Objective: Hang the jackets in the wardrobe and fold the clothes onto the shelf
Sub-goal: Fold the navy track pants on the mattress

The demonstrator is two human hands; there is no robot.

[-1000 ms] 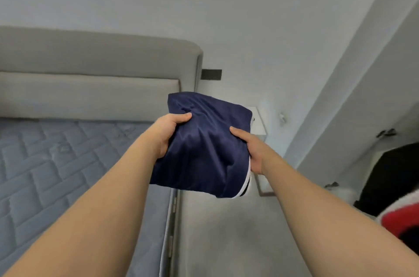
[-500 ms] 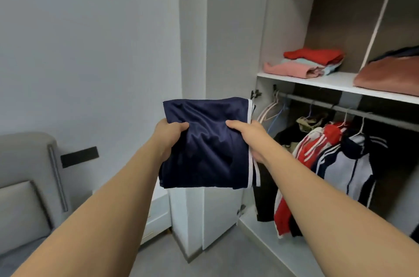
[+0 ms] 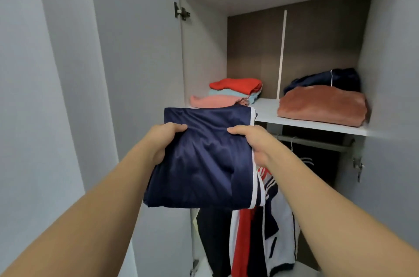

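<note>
I hold a folded navy garment with white trim (image 3: 201, 158) flat in front of the open wardrobe. My left hand (image 3: 162, 140) grips its left edge, thumb on top. My right hand (image 3: 254, 142) grips its right edge the same way. The garment's far edge is level with the white shelf (image 3: 301, 123), just in front of it. On the shelf's left lies a stack of red, light blue and pink folded clothes (image 3: 229, 94). On its right lie a rust-brown folded piece (image 3: 322, 105) and a navy one behind it (image 3: 326, 79).
Under the shelf a grey rail (image 3: 317, 140) carries hanging jackets in red, white and navy (image 3: 256, 231). The left wardrobe door (image 3: 136, 72) stands open beside my left arm. The right door (image 3: 390, 95) is open too. A thin white strip runs down the brown back panel.
The view has swung from the bed to the wardrobe and closed in on it. Both hands kept hold of the navy garment and carried it up to shelf level.
</note>
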